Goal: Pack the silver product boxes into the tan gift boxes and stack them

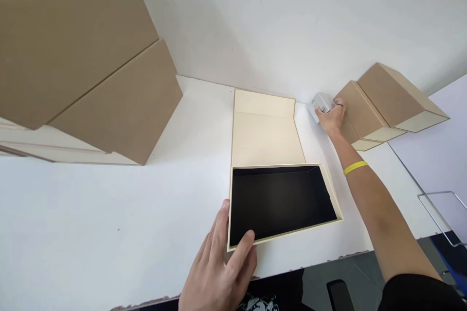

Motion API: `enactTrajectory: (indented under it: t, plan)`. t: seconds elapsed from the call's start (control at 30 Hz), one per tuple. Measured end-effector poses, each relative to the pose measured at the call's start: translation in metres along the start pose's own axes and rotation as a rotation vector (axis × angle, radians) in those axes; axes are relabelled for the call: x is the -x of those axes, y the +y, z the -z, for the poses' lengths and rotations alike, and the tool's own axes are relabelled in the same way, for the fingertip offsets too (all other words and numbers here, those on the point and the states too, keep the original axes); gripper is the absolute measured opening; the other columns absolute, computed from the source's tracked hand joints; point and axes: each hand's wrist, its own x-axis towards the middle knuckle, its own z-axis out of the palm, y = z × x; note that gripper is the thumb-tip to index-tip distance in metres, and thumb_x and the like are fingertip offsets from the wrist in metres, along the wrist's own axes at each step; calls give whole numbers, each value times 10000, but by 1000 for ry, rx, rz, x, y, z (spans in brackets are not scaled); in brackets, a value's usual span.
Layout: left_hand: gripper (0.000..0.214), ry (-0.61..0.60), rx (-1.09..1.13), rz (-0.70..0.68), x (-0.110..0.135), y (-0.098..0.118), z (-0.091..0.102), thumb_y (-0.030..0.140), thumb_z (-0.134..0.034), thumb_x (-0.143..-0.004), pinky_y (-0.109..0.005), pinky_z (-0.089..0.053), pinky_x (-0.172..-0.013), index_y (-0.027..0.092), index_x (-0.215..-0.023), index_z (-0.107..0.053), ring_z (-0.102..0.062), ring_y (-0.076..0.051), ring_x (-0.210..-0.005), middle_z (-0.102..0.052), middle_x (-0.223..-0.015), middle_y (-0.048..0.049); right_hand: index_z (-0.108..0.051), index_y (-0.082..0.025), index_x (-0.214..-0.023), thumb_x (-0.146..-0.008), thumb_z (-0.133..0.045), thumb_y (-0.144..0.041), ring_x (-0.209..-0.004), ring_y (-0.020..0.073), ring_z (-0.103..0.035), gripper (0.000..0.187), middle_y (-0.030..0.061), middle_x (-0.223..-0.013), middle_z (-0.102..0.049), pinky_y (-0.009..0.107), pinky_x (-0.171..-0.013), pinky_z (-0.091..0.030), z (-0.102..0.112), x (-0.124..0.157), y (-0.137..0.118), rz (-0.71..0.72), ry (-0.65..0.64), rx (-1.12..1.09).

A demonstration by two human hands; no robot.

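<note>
An open gift box (284,199) with a black inside and cream rim lies in front of me. Its cream lid (266,131) is folded back towards the wall. My left hand (222,262) grips the box's near left corner, with the thumb over the front rim and a finger along the left side. Far to the right, my right hand (332,115) reaches to the wall, its fingers round a small white box (321,102) with dark print. Part of that small box is hidden by the hand.
Tall brown boxes (80,58) stand in a row at the left. More brown boxes (386,102) stand at the right, close beside my right hand. The white table (109,233) has a chipped front edge. A metal wire frame (438,194) is at the right edge.
</note>
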Motion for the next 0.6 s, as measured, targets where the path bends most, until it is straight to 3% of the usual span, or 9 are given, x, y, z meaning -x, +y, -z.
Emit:
enactTrajectory:
  t: [0.13,0.23,0.6]
  plan:
    - [214,6,-6,0,1,-1,0,107,-710,-933,-418,-682,-841,183,-1105,-607,-661,-436,-1322,-176,-1760,-215,-463,-163,-1484,-953,-702,-373,-1357,287,-526,619,160,-1519,-475,511,-1155,-461,-6,-1,3,-95,55,36]
    - [228,-4,12,0,1,-1,0,93,-709,-930,-427,-681,-867,185,-1113,-609,-636,-443,-1353,-167,-1764,-209,-565,-193,-1423,-984,-692,-424,-1273,277,-595,511,124,-1456,-554,507,-1059,-544,-14,-9,-3,-161,31,34]
    - [264,18,31,-20,0,-1,1,63,-702,-925,-442,-683,-842,169,-1151,-617,-649,-464,-1327,-181,-1757,-224,-580,-186,-1418,-995,-683,-431,-1257,270,-614,499,125,-1439,-576,502,-1034,-571,-19,-1,2,-159,73,-34]
